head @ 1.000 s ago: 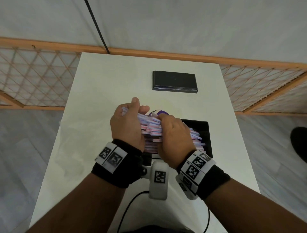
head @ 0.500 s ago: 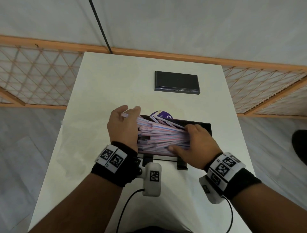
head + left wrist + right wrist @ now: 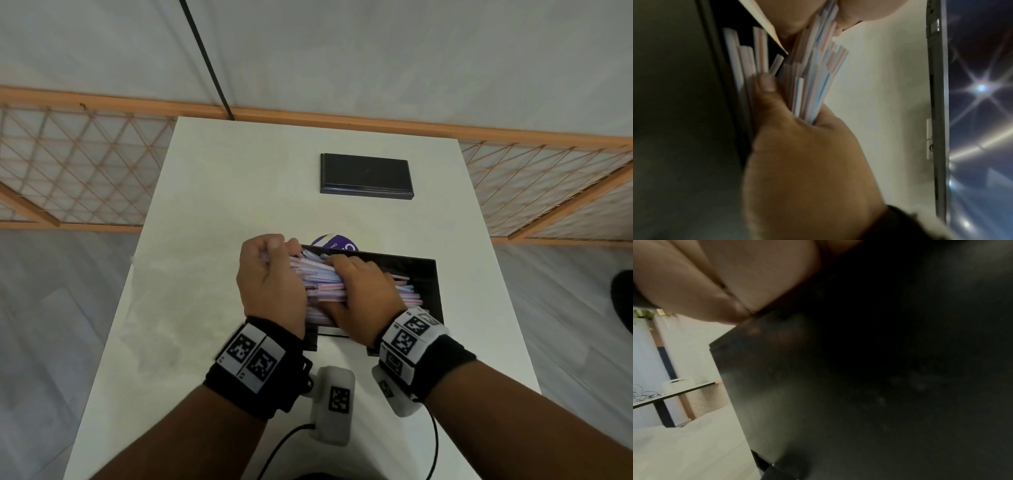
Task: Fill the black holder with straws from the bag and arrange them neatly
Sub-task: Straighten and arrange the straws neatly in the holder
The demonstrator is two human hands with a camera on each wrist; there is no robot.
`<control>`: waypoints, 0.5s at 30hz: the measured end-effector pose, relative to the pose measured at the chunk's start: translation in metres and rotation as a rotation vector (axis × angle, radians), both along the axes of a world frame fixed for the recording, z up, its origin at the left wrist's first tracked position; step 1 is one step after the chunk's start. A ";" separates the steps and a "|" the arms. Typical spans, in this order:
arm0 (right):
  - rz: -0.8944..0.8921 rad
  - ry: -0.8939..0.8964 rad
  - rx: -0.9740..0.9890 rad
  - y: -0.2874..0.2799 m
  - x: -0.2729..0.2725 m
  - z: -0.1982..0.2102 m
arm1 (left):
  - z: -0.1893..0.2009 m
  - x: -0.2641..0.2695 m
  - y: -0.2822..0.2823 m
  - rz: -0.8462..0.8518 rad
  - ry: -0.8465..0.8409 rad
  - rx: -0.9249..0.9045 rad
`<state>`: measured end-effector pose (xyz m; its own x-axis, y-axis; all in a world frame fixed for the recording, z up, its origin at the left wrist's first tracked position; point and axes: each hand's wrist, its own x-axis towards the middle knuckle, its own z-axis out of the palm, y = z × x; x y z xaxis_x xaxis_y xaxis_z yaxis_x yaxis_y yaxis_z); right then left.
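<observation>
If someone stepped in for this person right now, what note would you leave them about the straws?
Left hand: grips the left ends of the straws.
Right hand: curled over the middle of the bundle, pressing it into the black holder.
Done: most straws lie in the holder.
Left: left ends stick out past its wall; ends uneven. Push in and align.
The purple bag lies behind the holder.

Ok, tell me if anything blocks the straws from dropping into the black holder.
Nothing visible does. The straws already lie across the open black holder, gripped by the left hand and the right hand; only those hands keep them up.
</observation>
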<state>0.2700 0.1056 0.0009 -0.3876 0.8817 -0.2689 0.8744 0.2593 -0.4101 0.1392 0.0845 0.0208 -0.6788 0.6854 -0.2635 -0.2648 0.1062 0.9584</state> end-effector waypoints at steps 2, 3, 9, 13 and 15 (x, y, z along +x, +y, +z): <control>0.031 -0.002 0.063 -0.002 -0.002 0.006 | 0.004 0.000 0.002 0.039 -0.102 -0.003; 0.040 0.015 0.122 -0.003 -0.003 0.009 | 0.006 -0.001 0.004 0.054 -0.158 -0.008; 0.027 -0.056 0.111 -0.009 -0.001 0.007 | 0.000 -0.023 0.006 -0.059 0.185 -0.122; -0.060 0.023 0.125 -0.010 0.010 0.006 | 0.000 -0.034 0.011 -0.208 0.393 -0.222; -0.061 0.002 0.125 -0.008 0.015 0.006 | 0.004 -0.037 0.014 -0.338 0.510 -0.288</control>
